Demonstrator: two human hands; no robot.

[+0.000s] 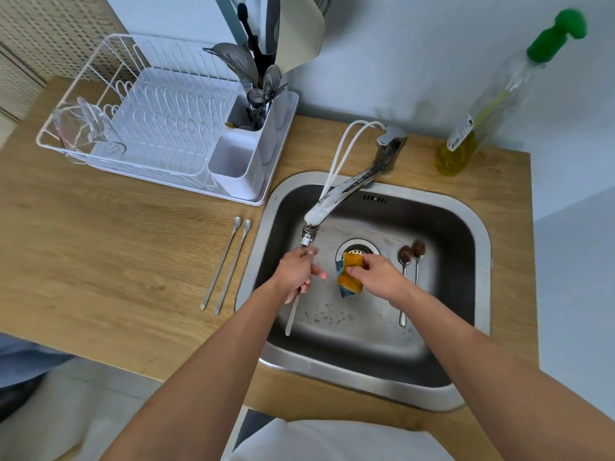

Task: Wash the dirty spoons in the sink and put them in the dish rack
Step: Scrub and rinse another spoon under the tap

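My left hand (298, 269) grips a steel spoon (293, 316) right under the faucet spout (311, 224); its bowl is hidden by my fingers and its handle points toward me. My right hand (376, 276) holds a yellow and blue sponge (347, 276) over the drain of the steel sink (479, 261). Two dirty spoons (411, 257) with brown residue lie on the sink floor at the right. Two long clean spoons (229, 261) rest on the wooden counter left of the sink. The white dish rack (166, 128) stands at the back left.
The rack's cutlery holder (256, 108) contains several utensils, and a clear glass jug (83, 128) lies at the rack's left end. A soap bottle with a green pump (482, 121) stands on the counter behind the sink at the right. White hoses loop over the faucet.
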